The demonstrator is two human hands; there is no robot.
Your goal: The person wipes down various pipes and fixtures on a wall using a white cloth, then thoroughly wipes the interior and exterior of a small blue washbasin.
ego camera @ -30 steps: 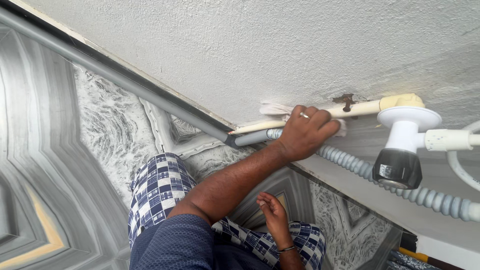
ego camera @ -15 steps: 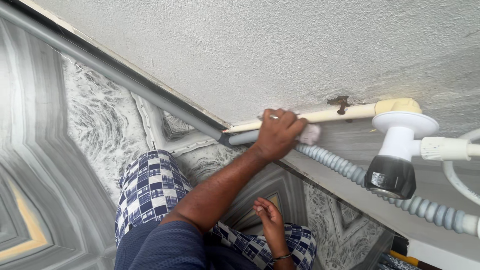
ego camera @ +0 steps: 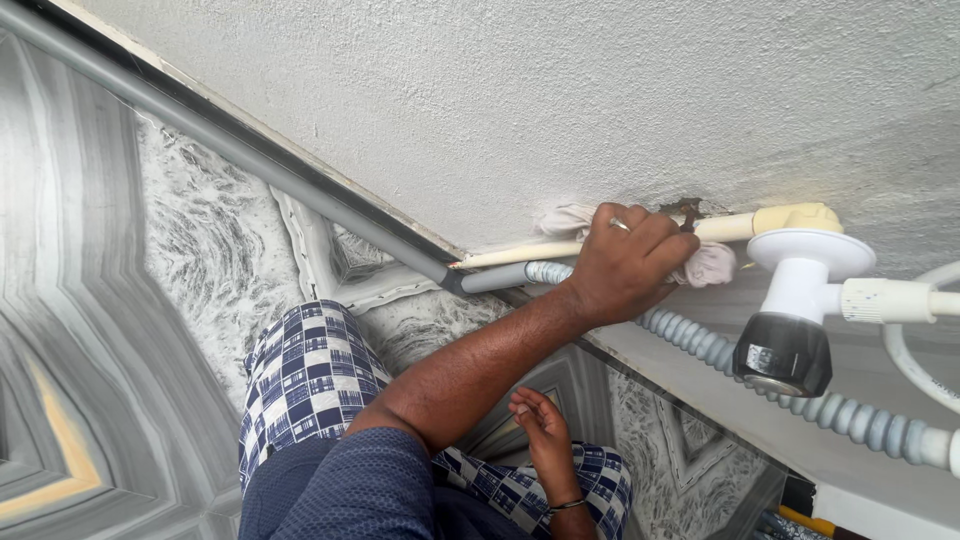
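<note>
Left hand [ego camera: 628, 268] clamps a rag [ego camera: 708, 263] against the cream pipe [ego camera: 728, 227]; right hand [ego camera: 540, 425] rests loosely open on the lap.

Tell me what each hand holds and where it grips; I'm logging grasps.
The left hand presses a bunched cloth against the cream pipe, its fingers over the cloth's middle. The right hand holds nothing.
</note>
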